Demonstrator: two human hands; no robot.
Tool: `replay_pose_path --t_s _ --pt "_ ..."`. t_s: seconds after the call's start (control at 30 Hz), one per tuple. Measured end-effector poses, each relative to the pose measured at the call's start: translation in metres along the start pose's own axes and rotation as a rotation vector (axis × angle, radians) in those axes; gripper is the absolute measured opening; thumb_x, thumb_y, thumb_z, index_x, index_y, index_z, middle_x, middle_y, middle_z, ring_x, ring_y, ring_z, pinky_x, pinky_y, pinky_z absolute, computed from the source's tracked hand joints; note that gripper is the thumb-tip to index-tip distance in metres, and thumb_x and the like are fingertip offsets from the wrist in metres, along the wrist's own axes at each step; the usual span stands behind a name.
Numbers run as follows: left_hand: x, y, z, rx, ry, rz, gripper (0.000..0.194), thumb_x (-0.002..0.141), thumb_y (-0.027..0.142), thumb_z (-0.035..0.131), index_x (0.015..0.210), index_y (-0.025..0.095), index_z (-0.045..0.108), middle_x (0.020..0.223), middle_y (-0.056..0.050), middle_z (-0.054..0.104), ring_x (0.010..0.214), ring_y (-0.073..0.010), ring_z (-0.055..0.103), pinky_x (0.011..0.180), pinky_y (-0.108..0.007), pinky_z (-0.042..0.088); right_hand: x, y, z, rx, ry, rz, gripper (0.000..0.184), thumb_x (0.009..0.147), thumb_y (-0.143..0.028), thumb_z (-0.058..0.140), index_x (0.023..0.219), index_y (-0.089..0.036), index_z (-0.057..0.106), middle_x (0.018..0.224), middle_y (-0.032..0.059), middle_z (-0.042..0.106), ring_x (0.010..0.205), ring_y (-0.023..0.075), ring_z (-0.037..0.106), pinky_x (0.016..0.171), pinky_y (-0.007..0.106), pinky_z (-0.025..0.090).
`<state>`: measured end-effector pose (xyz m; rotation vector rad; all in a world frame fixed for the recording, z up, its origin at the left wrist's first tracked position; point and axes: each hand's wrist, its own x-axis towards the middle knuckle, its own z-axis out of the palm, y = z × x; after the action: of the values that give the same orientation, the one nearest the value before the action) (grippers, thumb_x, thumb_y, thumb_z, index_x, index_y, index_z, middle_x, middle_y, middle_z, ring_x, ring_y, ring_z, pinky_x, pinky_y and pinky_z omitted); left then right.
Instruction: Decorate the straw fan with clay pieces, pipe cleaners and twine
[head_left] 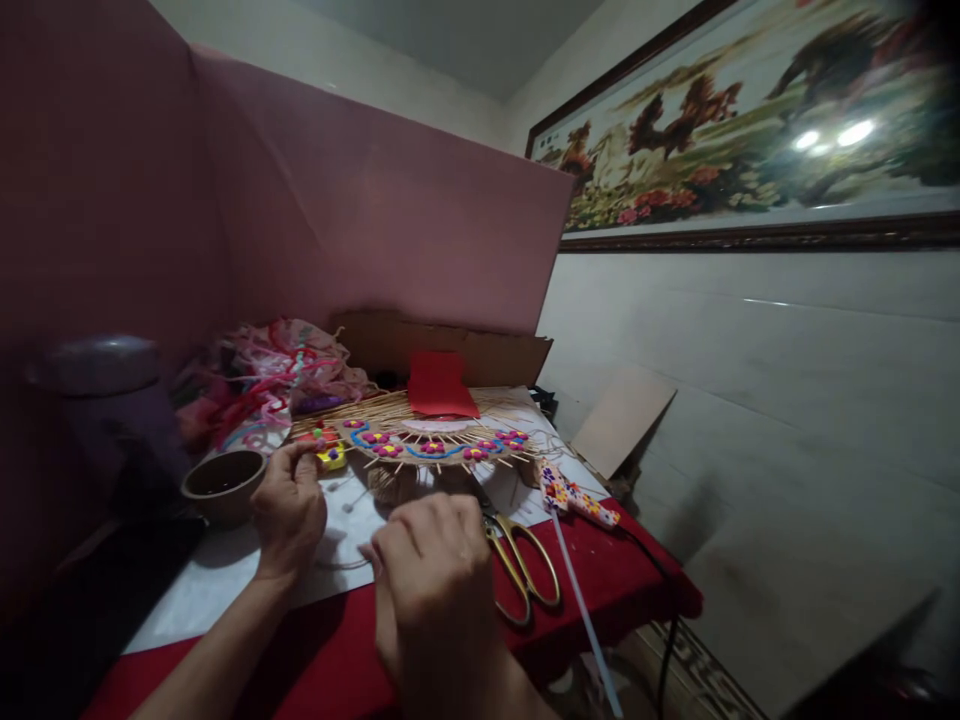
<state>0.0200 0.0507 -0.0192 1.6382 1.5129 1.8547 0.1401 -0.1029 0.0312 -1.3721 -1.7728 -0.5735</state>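
My left hand (291, 510) is raised at the left of the table, thumb and fingers pinched together beside a small yellow and red piece (330, 456). What the pinch holds, if anything, is too small to make out. Closer to me, my right hand (435, 570) is closed with its knuckles up, and its fingertips are hidden. Beyond both hands lies a curved cardboard strip (431, 449) decorated with purple flowers and a wavy blue line, thin sticks poking out along its edges. Scissors (523, 570) with gold handles lie just right of my right hand.
A flower-patterned glue gun (574, 498) with a long glue stick (585, 610) lies at the right edge, its cord hanging down. A brown bowl (225, 485) stands left. Behind are a red paper (441, 383), a pile of pink and red strands (292, 365) and a cardboard sheet (360, 340).
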Motion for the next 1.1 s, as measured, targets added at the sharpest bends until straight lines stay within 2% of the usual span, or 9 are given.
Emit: replay_pose_path --t_s 0.07,0.13,0.27,0.43,0.57,0.67,0.77,0.87,1.1 --pt "-0.002 0.005 -0.003 -0.017 -0.009 -0.016 0.023 0.081 0.032 0.045 0.092 0.020 0.060 0.067 0.000 0.061 0.060 -0.0165 0.059 0.058 -0.026 0.046 -0.016 0.001 -0.012 0.039 0.060 -0.045 0.025 0.088 -0.028 0.049 0.065 -0.019 0.053 0.066 0.0014 0.057 0.064 0.0162 0.047 0.064 0.033 0.030" --pt "-0.005 0.011 -0.006 -0.040 -0.040 -0.018 0.022 0.081 0.033 0.046 0.090 0.020 0.061 0.067 0.001 0.061 0.062 -0.0160 0.058 0.059 -0.025 0.045 -0.032 0.010 -0.026 0.093 0.184 -0.072 0.032 0.091 -0.034 0.044 0.063 -0.020 0.049 0.057 -0.0008 0.052 0.058 0.0145 0.045 0.061 0.031 0.029" --pt "-0.010 0.019 -0.011 -0.088 -0.109 -0.024 0.019 0.080 0.033 0.049 0.085 0.020 0.061 0.062 0.003 0.058 0.058 -0.0145 0.055 0.057 -0.023 0.043 -0.051 0.051 -0.058 -0.025 0.087 0.122 0.025 0.090 -0.030 0.047 0.067 -0.020 0.049 0.060 -0.0006 0.052 0.058 0.0147 0.046 0.059 0.028 0.030" --pt "-0.014 0.025 -0.014 -0.119 -0.150 -0.024 0.017 0.078 0.033 0.050 0.081 0.020 0.061 0.061 0.003 0.057 0.058 -0.0146 0.054 0.057 -0.023 0.041 -0.061 0.123 -0.082 -0.340 -0.049 0.394 0.031 0.090 -0.043 0.042 0.070 -0.021 0.052 0.063 0.0015 0.059 0.060 0.0183 0.054 0.056 0.027 0.032" --pt "-0.015 0.031 -0.019 -0.061 -0.162 0.010 0.019 0.080 0.033 0.048 0.072 0.020 0.059 0.057 0.003 0.055 0.057 -0.0143 0.053 0.058 -0.024 0.039 -0.066 0.176 -0.077 -0.543 -0.252 0.558 0.029 0.092 -0.032 0.038 0.074 -0.020 0.057 0.068 0.0042 0.064 0.066 0.0198 0.058 0.057 0.027 0.033" --pt "-0.016 0.033 -0.022 -0.033 -0.180 0.047 0.028 0.083 0.034 0.045 0.061 0.020 0.054 0.054 0.003 0.053 0.055 -0.0134 0.051 0.057 -0.024 0.037 -0.066 0.200 -0.069 -0.510 -0.331 0.555 0.021 0.089 -0.019 0.041 0.084 -0.018 0.061 0.087 0.0061 0.066 0.084 0.0197 0.059 0.070 0.027 0.037" --pt "-0.016 0.034 -0.022 -0.019 -0.186 0.085 0.035 0.085 0.038 0.044 0.055 0.020 0.050 0.052 0.002 0.052 0.052 -0.0122 0.048 0.056 -0.024 0.035 -0.065 0.210 -0.063 -0.505 -0.404 0.590 0.019 0.086 -0.021 0.048 0.099 -0.018 0.062 0.104 0.0075 0.064 0.097 0.0222 0.055 0.079 0.030 0.036" --pt "-0.017 0.036 -0.021 -0.006 -0.181 0.134 0.037 0.085 0.039 0.046 0.053 0.020 0.049 0.052 0.002 0.052 0.051 -0.0117 0.047 0.056 -0.024 0.034 -0.065 0.212 -0.060 -0.511 -0.492 0.607 0.025 0.083 -0.023 0.053 0.107 -0.019 0.060 0.110 0.0080 0.062 0.104 0.0253 0.051 0.081 0.034 0.034" --pt "-0.019 0.036 -0.021 0.017 -0.183 0.198 0.035 0.085 0.036 0.046 0.054 0.020 0.049 0.052 0.002 0.050 0.051 -0.0117 0.047 0.056 -0.025 0.034 -0.069 0.225 -0.052 -0.486 -0.523 0.566 0.019 0.083 -0.023 0.054 0.100 -0.022 0.063 0.104 0.0055 0.066 0.101 0.0239 0.053 0.080 0.033 0.032"
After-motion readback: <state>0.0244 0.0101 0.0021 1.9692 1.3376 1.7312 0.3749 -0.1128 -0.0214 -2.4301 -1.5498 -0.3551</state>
